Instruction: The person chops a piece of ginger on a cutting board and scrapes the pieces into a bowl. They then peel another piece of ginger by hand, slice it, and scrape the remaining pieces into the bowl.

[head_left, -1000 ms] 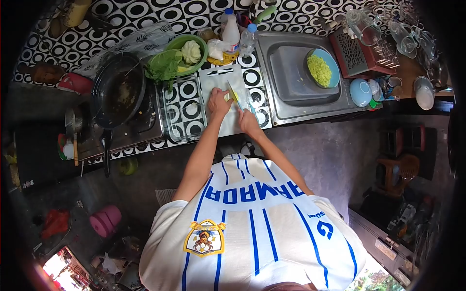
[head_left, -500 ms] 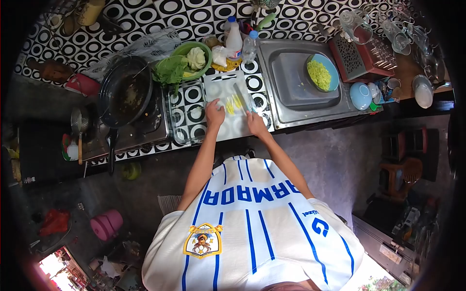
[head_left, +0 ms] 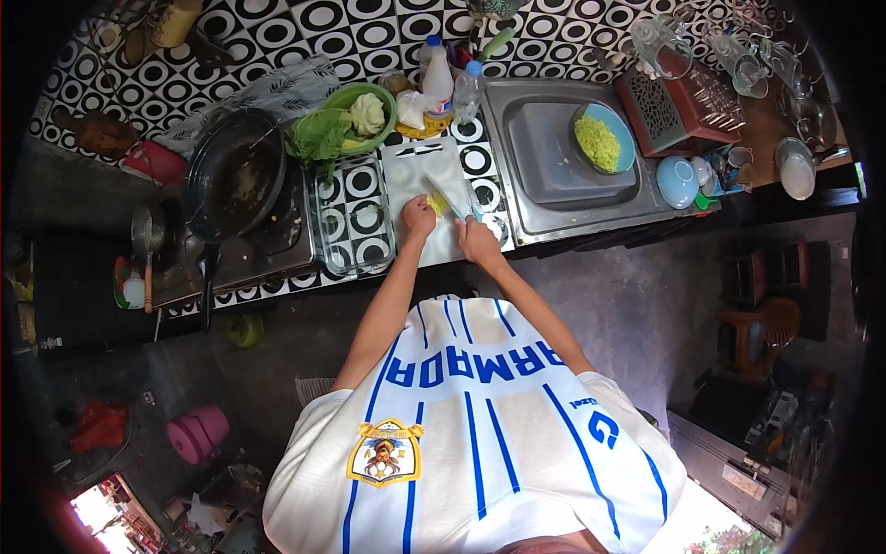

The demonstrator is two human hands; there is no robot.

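Note:
A white cutting board (head_left: 406, 171) lies on the counter in front of me. Pale yellow vegetable strips (head_left: 437, 203) are gathered on it in a small pile. My left hand (head_left: 420, 215) has its fingers curled against the left side of these strips, holding them. In my right hand (head_left: 478, 240) is a knife (head_left: 446, 196) with a light blue handle, gripped from the near side. Its blade slants up and left, along the right side of the strips.
A green basin (head_left: 380, 137) with cauliflower and leafy greens, bottles (head_left: 468, 92) and a packet stand behind the board. To the left, a black wok (head_left: 235, 175) sits on the stove. A blue bowl (head_left: 629, 138) of chopped yellow-green vegetable stands in the sink (head_left: 517, 208) at right.
My left hand has moved right and closed its fingers at the strips. The knife has tilted further left, its blade now beside the gathered strips.

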